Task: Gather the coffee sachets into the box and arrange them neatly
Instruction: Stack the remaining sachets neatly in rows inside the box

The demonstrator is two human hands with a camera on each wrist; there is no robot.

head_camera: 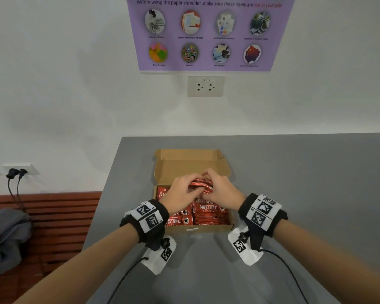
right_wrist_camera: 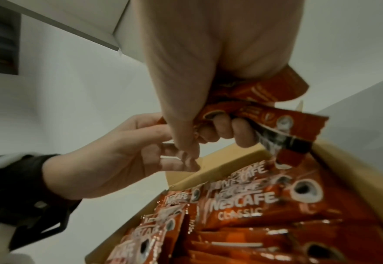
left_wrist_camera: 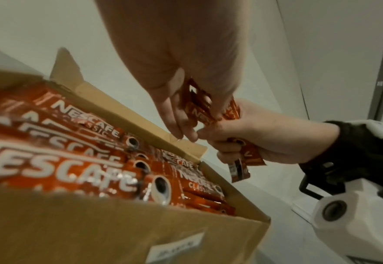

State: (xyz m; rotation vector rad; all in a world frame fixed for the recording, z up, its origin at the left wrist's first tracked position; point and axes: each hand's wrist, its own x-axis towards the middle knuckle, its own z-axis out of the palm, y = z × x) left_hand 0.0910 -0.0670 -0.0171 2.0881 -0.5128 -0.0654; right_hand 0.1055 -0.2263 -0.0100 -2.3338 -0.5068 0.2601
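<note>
From above, both hands meet over the open cardboard box (head_camera: pixel 192 163) on the grey bench (head_camera: pixel 294 172), and their backs hide most of what they hold. The wrist views show it: the right hand (left_wrist_camera: pixel 260 139) has its fingers curled round a small bundle of red sachets (right_wrist_camera: pixel 265 116), while the left hand (right_wrist_camera: pixel 118 157) pinches the bundle's other end between thumb and fingertips. The bundle is held up above the far part of the box, clear of the packed sachets (head_camera: pixel 208 212), which lie flat in stacked rows filling the near half. The raised lid flap stands just behind the hands. On the wall are a purple shredder poster (head_camera: pixel 208 34) and a socket (head_camera: pixel 205 86); lower left, two plugs (head_camera: pixel 15 173) with cables hang above a slatted seat carrying a grey bag (head_camera: pixel 7 235).
</note>
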